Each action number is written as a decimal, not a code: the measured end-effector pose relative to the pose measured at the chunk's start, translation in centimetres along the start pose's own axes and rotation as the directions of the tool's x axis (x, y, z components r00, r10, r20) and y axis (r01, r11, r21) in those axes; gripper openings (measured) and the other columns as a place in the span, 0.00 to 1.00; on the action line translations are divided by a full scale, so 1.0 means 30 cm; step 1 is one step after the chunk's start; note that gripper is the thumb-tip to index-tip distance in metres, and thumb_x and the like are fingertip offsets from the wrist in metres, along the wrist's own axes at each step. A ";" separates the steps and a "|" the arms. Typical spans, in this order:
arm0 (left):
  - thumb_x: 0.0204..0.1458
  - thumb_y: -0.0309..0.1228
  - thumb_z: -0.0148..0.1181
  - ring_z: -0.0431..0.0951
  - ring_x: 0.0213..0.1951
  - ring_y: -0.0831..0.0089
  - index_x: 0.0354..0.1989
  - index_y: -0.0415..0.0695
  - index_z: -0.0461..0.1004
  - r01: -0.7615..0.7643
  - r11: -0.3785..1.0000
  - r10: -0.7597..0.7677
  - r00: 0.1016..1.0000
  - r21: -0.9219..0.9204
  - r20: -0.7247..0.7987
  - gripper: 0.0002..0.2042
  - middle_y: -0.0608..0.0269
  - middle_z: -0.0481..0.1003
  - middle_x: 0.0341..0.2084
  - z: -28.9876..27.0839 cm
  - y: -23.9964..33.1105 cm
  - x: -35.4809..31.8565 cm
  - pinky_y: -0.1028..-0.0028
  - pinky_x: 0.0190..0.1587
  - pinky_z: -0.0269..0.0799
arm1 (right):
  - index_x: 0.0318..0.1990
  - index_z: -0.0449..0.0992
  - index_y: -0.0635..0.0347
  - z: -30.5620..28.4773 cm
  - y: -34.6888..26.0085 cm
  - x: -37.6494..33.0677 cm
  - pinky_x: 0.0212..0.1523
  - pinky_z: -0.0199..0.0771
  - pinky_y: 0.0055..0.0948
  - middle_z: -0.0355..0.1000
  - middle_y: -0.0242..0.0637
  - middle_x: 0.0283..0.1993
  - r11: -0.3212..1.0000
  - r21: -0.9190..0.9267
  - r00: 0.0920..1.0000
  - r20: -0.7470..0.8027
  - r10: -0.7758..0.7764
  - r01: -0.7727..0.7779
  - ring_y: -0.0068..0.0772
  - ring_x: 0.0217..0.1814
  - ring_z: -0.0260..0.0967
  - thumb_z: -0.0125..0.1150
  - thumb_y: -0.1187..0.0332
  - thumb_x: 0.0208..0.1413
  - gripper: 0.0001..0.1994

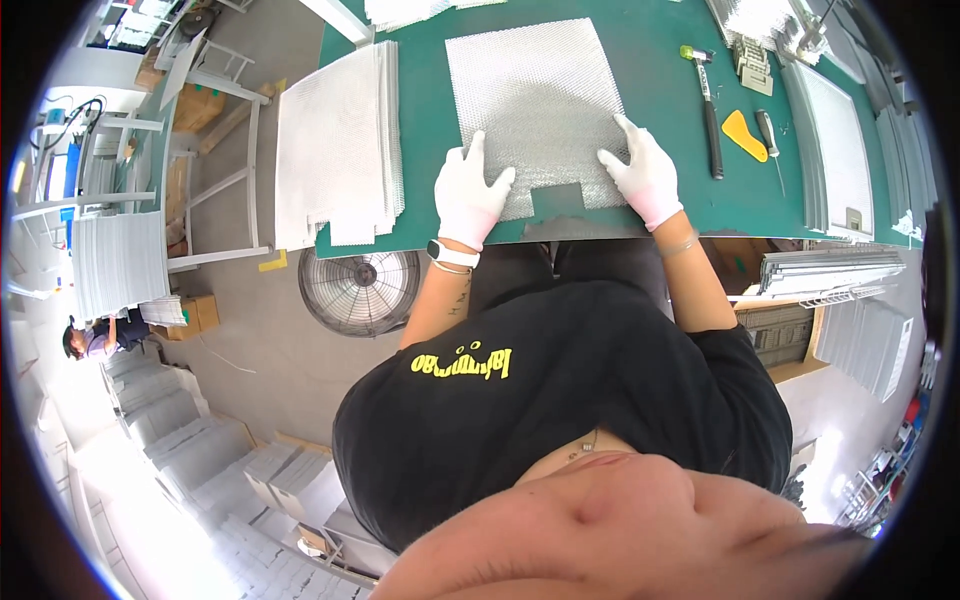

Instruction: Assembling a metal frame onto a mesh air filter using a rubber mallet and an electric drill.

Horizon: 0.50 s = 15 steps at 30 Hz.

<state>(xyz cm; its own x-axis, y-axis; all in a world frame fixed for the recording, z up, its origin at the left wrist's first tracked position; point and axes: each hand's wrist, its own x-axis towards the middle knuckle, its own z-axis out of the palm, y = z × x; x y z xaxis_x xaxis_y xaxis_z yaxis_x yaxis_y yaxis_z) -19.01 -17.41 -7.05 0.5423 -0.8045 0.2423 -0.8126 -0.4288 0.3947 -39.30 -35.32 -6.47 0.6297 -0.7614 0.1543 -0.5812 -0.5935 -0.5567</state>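
Note:
A silvery mesh sheet (535, 85) lies on the green table (650, 40), with a rectangular notch in its near edge. My left hand (470, 192), in a white glove, rests at the sheet's near left edge. Its thumb and forefinger are spread apart, and the thumb reaches onto the mesh. At the right edge my right hand (645, 178), gloved too, touches the sheet with thumb and forefinger stretched apart. Both hands are open against the sheet; the fingers at their outer sides are partly hidden.
Left of the sheet lies a stack of mesh panels (335, 145). To the right are a hammer (708, 110), a yellow scraper (743, 136), a screwdriver (770, 140), metal brackets (752, 65) and framed panels (830, 150). A floor fan (362, 290) stands below. Another person (100, 338) is far left.

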 end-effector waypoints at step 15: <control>0.40 0.52 0.69 0.57 0.66 0.43 0.64 0.55 0.69 -0.307 0.926 0.290 0.951 0.220 0.108 0.38 0.48 0.64 0.62 0.001 -0.107 0.074 0.43 0.68 0.44 | 0.45 0.81 0.54 -0.310 0.371 0.341 0.54 0.73 0.40 0.76 0.50 0.43 0.984 -0.125 0.955 -0.283 0.090 -0.129 0.51 0.53 0.71 0.60 0.51 0.50 0.21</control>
<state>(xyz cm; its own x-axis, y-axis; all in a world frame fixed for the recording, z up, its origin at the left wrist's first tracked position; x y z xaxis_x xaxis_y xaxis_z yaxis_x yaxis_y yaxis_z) -15.21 -17.83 -7.80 0.2573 -0.9337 0.2489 -0.9659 -0.2406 0.0958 -44.12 -52.13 -3.49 0.4035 -0.8541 0.3282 -0.7178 -0.5179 -0.4653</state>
